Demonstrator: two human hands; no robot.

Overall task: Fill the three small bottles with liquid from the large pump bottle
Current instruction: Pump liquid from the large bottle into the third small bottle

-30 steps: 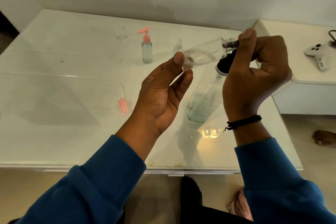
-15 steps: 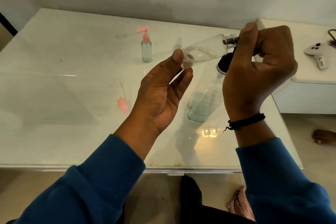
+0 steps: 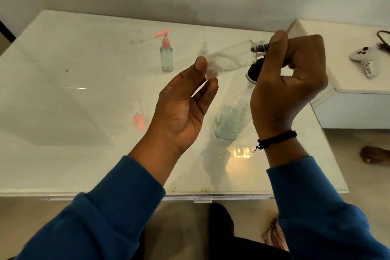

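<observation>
Clear small bottle (image 3: 229, 58) tilted in midair; large bottle (image 3: 232, 118) upright below, partly full.

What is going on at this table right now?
A person in blue sleeves holds a small clear bottle tilted in the air. The left hand steadies its base with the fingertips, while the right hand grips something dark at its neck. Below them the large bottle, partly filled with pale liquid, stands on the white table. Farther back stands a small bottle with a pink pump; a loose pink pump lies nearer the front.
</observation>
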